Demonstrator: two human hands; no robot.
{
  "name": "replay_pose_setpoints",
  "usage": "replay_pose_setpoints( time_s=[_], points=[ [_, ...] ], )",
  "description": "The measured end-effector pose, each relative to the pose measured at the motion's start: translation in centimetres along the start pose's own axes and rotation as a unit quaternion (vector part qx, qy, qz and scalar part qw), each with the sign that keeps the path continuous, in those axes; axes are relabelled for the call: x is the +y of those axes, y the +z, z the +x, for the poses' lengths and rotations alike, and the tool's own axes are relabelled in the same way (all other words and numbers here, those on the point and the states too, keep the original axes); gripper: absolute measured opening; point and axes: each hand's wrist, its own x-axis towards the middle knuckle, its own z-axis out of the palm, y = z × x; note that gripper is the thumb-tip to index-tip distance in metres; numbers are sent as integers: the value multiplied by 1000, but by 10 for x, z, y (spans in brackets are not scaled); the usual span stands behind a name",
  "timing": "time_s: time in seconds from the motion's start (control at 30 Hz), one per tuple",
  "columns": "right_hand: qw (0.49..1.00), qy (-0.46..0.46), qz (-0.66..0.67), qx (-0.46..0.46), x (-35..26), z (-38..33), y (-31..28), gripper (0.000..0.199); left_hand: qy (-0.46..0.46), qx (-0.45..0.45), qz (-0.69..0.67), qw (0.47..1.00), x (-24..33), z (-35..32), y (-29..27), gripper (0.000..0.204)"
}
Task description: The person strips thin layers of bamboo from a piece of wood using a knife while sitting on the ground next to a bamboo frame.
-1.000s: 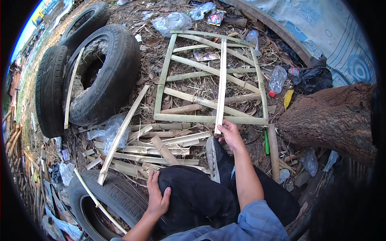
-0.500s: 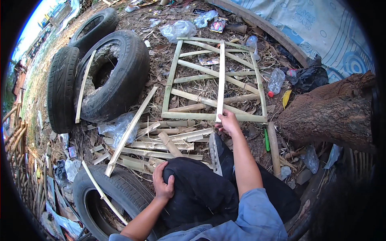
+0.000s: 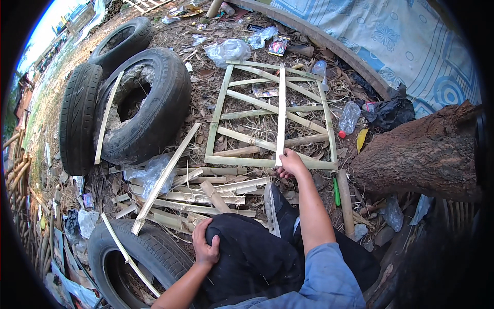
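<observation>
My right hand (image 3: 291, 164) grips the near end of a long pale bamboo strip (image 3: 281, 110) that lies upright across a rectangular bamboo frame (image 3: 218, 116) on the ground in front of me. The frame has several crosswise and slanted slats. My left hand (image 3: 206, 246) rests on my left knee, on dark trousers, holding nothing. A pile of split bamboo strips (image 3: 206, 193) lies between my knee and the frame's near edge.
Old tyres (image 3: 149, 110) with a bamboo stick leaning on them lie at the left, another tyre (image 3: 139, 255) by my left knee. A thick tree trunk (image 3: 422, 154) is at the right. Plastic bottles (image 3: 349, 117), bags and litter surround the frame; a patterned blue cloth (image 3: 411, 46) lies beyond.
My right hand has kept hold of the strip's near end on the frame. My left hand stays on my knee. The view has shifted slightly.
</observation>
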Motion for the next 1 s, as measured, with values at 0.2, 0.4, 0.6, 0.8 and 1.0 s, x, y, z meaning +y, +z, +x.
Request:
replay_pose_setpoints(
  time_s=[0.2,0.4,0.6,0.8,1.0],
  points=[
    [999,31,-10,-40,0,-2,-16,35,1,4,0,1000,0,2,-1,55],
    [998,16,-37,-38,1,5,-15,28,3,4,5,1000,-1,3,-3,56],
    [999,6,-32,-8,4,10,-20,26,4,5,5,1000,-2,3,-3,56],
    [999,-29,19,37,-5,5,-12,26,1,6,1,1000,-2,2,-5,56],
    [996,-28,83,32,13,27,-11,18,5,6,-7,1000,-4,3,-3,56]
  ],
)
